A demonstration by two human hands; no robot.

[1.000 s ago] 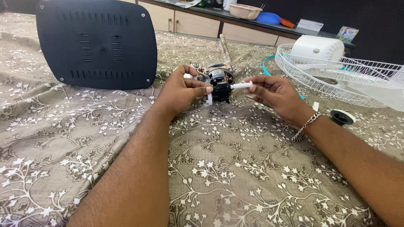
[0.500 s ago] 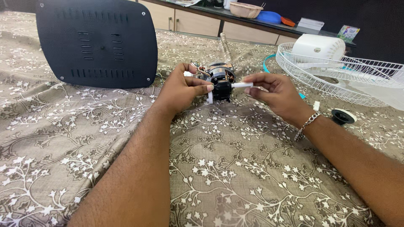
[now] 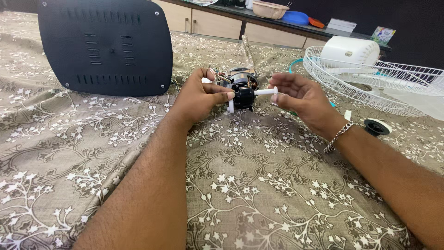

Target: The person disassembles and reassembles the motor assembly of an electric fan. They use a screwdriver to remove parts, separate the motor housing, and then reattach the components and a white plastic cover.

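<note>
Two hands meet mid-frame: left hand (image 3: 201, 97) grips the black motor (image 3: 240, 85); right hand (image 3: 298, 99) pinches its white shaft (image 3: 264, 92), lying sideways, pointing right.

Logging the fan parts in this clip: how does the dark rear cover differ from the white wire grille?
The dark rear cover is a solid panel with a few slots and corner screws; the white wire grille is open wire you can see through. The cover stands upright at the far left behind the left hand; the grille lies tilted at the far right beyond the right hand. Both rest on the floral cloth, untouched.
</note>
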